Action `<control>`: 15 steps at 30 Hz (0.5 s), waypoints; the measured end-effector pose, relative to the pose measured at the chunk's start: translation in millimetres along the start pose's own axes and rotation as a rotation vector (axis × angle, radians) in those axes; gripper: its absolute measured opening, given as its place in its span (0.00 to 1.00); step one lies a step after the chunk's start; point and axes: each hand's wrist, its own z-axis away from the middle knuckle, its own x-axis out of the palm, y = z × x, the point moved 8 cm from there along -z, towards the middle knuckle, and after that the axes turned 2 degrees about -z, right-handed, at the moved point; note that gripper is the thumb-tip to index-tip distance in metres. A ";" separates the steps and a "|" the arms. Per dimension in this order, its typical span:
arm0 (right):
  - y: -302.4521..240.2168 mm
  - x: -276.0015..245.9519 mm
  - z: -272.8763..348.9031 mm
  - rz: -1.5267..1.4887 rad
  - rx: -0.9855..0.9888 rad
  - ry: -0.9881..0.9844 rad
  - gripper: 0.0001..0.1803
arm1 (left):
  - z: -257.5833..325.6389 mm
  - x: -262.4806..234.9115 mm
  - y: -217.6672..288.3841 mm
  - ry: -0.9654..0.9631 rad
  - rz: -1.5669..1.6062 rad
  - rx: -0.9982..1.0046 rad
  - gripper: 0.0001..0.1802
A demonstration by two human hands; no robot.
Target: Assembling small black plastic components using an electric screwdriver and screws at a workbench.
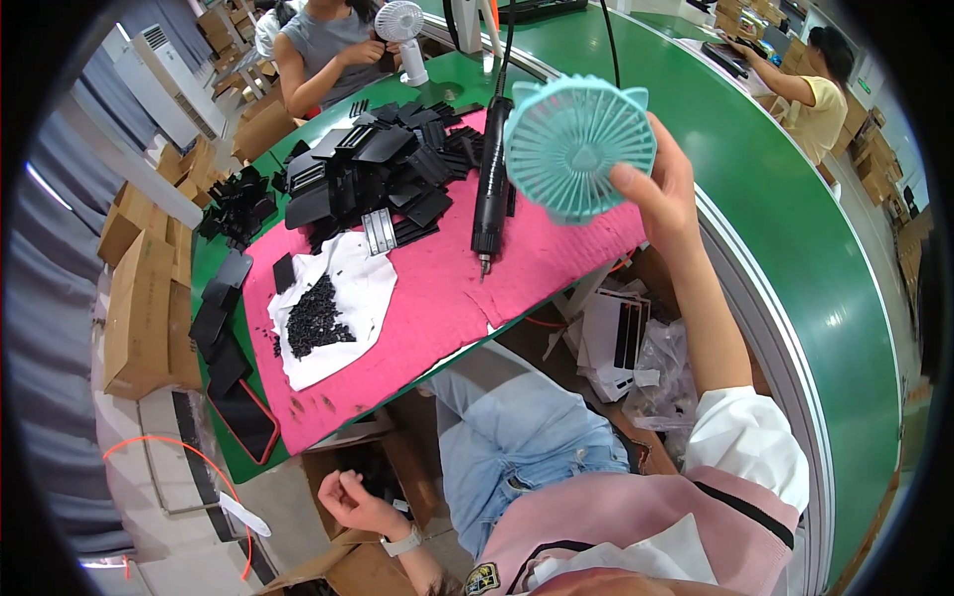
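Observation:
My right hand (661, 194) is closed on a teal handheld fan (579, 149) with a round slatted grille and small ear shapes, raised over the right side of the table. Off the table's front edge, my left hand (360, 504) hangs low near an open cardboard box, its fingers loosely curled and apart with nothing visible in them. A black electric screwdriver (491, 189) hangs tip down from a cord, beside the fan. On the pink mat (437, 298) lies a white cloth (363, 283) with a heap of small black screws (316, 318).
Flat black plastic parts (373, 164) are piled at the mat's back. A phone (243, 417) lies at the table's left corner. Across the table a person (323, 55) works beside a white fan (400, 30). Another person (815, 94) sits far right. Cardboard boxes (149, 308) stand left.

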 end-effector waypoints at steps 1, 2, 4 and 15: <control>-1.5 2.3 4.2 -0.005 -0.001 -0.003 0.27 | 1.2 14.4 20.1 -0.038 0.027 0.044 0.04; -5.3 11.3 8.5 0.001 -0.002 -0.041 0.27 | 0.3 28.0 48.5 -0.127 0.058 0.190 0.05; -9.0 23.4 15.8 -0.036 0.014 -0.085 0.27 | 1.8 66.1 103.8 -0.330 0.116 0.396 0.07; -2.5 27.3 24.3 -0.034 0.049 -0.008 0.25 | 7.9 175.7 202.9 -0.669 0.200 0.622 0.20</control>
